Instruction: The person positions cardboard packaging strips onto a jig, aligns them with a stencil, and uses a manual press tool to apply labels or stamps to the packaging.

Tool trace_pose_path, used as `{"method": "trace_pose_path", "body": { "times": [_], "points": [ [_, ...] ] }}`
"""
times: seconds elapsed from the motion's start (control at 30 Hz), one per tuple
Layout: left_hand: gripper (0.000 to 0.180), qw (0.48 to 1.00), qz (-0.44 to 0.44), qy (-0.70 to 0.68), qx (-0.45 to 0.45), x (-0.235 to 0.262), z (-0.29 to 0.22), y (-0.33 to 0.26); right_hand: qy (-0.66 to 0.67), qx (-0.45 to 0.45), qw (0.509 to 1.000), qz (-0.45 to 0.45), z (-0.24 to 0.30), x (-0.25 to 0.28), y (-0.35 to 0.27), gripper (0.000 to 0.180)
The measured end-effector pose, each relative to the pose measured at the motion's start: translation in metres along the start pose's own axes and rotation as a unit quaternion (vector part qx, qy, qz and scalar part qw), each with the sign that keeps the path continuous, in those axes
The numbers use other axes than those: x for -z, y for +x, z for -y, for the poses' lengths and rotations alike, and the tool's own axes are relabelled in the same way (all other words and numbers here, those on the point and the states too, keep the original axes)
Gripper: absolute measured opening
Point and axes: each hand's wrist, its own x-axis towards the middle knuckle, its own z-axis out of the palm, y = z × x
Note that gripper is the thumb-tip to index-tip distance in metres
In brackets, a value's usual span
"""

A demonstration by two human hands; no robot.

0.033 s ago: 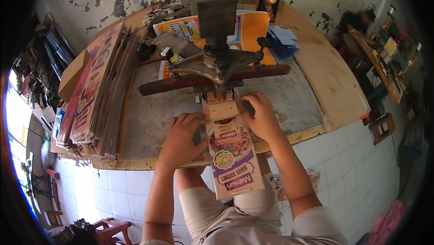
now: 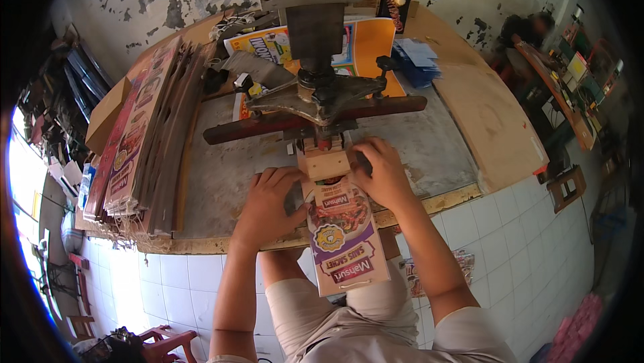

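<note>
printed carton strip (image 2: 345, 239) on the table (image 2: 436, 142) edge at 6 o'clock, press (image 2: 315, 91) behind it at 12, left hand (image 2: 268, 205) at its 9, right hand (image 2: 382, 175) at its 2, stacked flat cartons (image 2: 144, 142) at 9
</note>
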Motion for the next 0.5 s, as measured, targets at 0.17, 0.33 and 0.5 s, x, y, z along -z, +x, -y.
{"method": "trace_pose_path", "body": {
  "times": [0.17, 0.33, 0.5],
  "points": [
    [0.051, 0.999, -0.023, 0.022, -0.017, -0.009, 0.006, 0.000, -0.034, 0.001, 0.999, 0.024, 0.000, -0.001, -0.002, 0.043],
    [0.057, 0.999, -0.025, 0.034, -0.033, -0.013, 0.009, 0.002, -0.052, 0.001, 0.998, 0.037, 0.003, 0.000, -0.002, 0.043],
    [0.061, 0.999, -0.024, 0.045, -0.020, -0.013, 0.010, 0.001, -0.053, 0.005, 0.998, 0.036, 0.007, -0.004, -0.001, 0.045]
  ]
}}
